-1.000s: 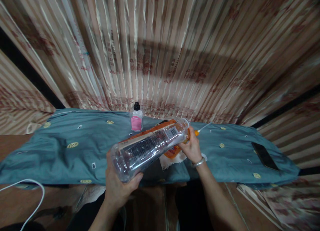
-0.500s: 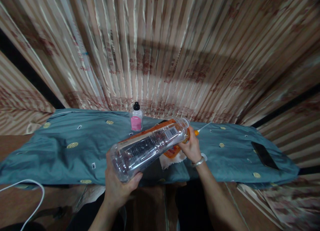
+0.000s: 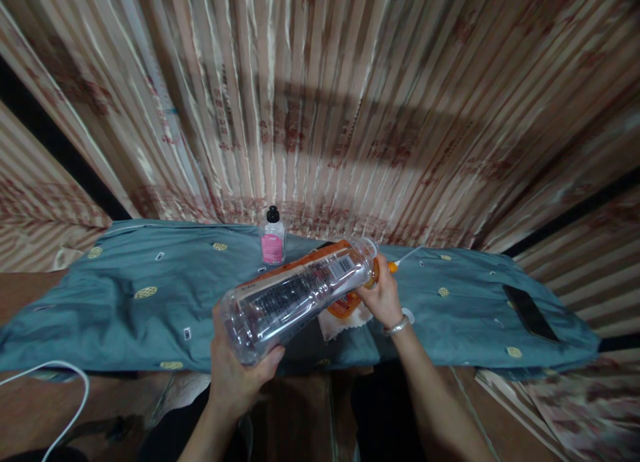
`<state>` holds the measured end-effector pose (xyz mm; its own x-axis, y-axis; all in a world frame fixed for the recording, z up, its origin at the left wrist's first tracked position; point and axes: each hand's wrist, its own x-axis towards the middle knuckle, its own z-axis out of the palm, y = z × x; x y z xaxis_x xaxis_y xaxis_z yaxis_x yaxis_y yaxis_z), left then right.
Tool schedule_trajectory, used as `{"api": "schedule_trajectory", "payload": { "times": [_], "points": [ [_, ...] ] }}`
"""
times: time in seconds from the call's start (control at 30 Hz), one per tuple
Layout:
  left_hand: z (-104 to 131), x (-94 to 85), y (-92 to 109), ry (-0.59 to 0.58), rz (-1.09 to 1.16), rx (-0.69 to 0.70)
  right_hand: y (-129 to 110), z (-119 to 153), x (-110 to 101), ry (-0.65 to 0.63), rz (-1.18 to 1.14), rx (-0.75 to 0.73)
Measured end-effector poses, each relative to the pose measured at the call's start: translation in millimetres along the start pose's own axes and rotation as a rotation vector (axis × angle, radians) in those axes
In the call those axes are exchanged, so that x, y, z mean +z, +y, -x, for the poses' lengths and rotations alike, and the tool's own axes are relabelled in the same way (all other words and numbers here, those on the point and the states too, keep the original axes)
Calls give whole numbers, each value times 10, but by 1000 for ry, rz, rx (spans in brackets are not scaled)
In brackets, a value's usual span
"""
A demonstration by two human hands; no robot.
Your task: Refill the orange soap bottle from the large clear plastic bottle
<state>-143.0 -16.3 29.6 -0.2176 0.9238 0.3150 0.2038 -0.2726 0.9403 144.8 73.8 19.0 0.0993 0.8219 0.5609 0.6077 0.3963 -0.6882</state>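
A large clear plastic bottle (image 3: 295, 299) with a printed label and barcode lies tilted across my two hands, its uncapped-looking neck at the upper right. Around its base wraps my left hand (image 3: 240, 362), thumb along the near side. My right hand (image 3: 383, 295), with a bracelet at the wrist, closes on the neck end; its far fingers are partly hidden. Behind and beneath the clear bottle shows an orange bottle (image 3: 345, 307), largely covered, with an orange cap and thin pale nozzle (image 3: 407, 256) beyond my right hand. A pale scallop-edged cloth (image 3: 337, 330) lies below it.
A small clear bottle with pink label and black cap (image 3: 273, 239) stands behind. A dark phone (image 3: 530, 312) lies at the right of the teal cloth-covered table (image 3: 115, 315). A white cable (image 3: 75, 369) loops at the left; a striped curtain (image 3: 320, 135) hangs behind.
Almost nothing differs. The view has shifted very slightly; both hands keep the clear bottle in the same tilted pose.
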Motion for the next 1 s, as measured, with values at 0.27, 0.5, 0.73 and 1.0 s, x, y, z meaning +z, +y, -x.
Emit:
{"api": "schedule_trajectory", "payload": {
  "times": [0.27, 0.5, 0.73, 1.0],
  "points": [
    [-4, -7, 11, 17, -18, 25, -11, -4, 1, -9, -5, 2],
    [25, -45, -77, -25, -25, 37, -21, -7, 0, 1, 7, -3],
    [19, -40, -55, -68, 5, 45, 8, -5, 4, 2, 10, -30],
    [19, -21, -76, 8, -45, 69, 4, -1, -6, -11, -3, -3]
  ]
}}
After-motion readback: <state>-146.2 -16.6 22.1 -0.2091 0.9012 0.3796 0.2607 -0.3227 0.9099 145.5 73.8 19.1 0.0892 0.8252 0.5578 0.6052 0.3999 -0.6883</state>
